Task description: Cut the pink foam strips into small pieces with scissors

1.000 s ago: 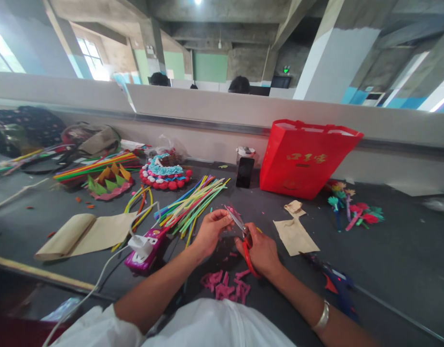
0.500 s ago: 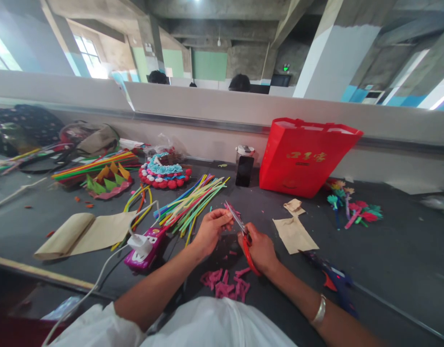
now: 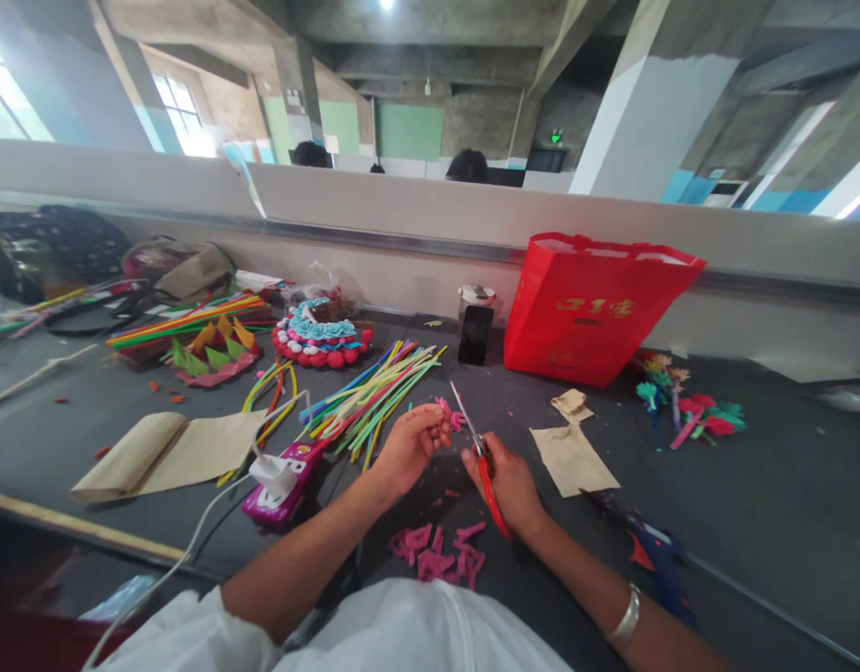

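My left hand [image 3: 414,450] is closed in a pinch, with a small pink fuzzy piece [image 3: 453,416] at its fingertips. Whether part of that pink lies on the table behind, I cannot tell. Red-handled scissors [image 3: 480,439] sit in my right hand [image 3: 512,485], its fingers wrapped round the handles. Their blades point up and away, just right of the pink piece and apart from it. Below my hands, close to my body, lies a loose heap of short pink cut pieces [image 3: 436,553]. Beyond my left hand is a bundle of coloured fuzzy stems [image 3: 380,392].
On the left are a purple power strip [image 3: 281,485] with a white plug and a brown paper roll [image 3: 142,457]. A phone [image 3: 475,334] leans at the back beside a red bag [image 3: 598,313]. To the right lie brown paper [image 3: 575,457], a glue gun [image 3: 654,551] and fuzzy flowers [image 3: 710,415].
The scissors have moved slightly right, away from my left fingertips, together with my right hand. More of the pink piece now shows. My left hand has hardly moved.
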`<control>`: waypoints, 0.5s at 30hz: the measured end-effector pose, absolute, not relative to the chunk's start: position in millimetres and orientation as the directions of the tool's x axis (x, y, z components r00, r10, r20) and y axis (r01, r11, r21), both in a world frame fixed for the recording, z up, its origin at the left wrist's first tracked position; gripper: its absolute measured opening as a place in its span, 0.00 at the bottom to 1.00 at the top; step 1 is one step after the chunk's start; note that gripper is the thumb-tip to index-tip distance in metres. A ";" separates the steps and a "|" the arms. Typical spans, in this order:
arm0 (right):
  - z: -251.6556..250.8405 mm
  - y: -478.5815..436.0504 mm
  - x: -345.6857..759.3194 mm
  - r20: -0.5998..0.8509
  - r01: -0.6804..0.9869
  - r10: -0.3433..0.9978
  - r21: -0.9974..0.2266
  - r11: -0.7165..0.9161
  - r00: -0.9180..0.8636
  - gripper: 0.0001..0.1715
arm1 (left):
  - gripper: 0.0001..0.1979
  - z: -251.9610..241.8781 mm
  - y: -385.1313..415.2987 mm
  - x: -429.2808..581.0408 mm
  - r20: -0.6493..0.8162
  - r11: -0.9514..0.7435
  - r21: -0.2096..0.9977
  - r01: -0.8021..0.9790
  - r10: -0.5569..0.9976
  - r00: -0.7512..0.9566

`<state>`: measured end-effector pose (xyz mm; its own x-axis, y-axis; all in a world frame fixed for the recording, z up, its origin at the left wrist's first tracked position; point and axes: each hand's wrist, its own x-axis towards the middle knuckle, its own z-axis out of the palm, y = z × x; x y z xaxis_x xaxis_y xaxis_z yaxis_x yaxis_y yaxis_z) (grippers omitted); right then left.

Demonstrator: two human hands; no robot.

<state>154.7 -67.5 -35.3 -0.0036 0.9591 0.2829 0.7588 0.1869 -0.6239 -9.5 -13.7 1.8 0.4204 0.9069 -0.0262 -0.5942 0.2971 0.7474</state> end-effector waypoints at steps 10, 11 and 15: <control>-27.6 -76.8 147.7 0.241 0.893 0.969 -0.423 0.156 -0.055 0.16 | 0.06 3.2 -17.6 -9.0 0.019 0.227 0.785 -0.577 0.922 0.388; -27.5 -77.0 147.3 0.239 0.895 0.970 -0.419 0.153 -0.053 0.16 | 0.06 3.3 -18.3 -8.9 0.020 0.220 0.791 -0.571 0.924 0.383; -27.6 -76.5 146.6 0.233 0.895 0.971 -0.421 0.146 -0.049 0.17 | 0.06 3.6 -20.6 -8.3 0.011 0.191 0.815 -0.547 0.939 0.343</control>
<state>146.6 -76.5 -27.6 -0.0489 0.9713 0.2327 0.8952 0.1459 -0.4210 -8.3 -20.6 3.6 0.3435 0.9391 0.0108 -0.5469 0.1907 0.8152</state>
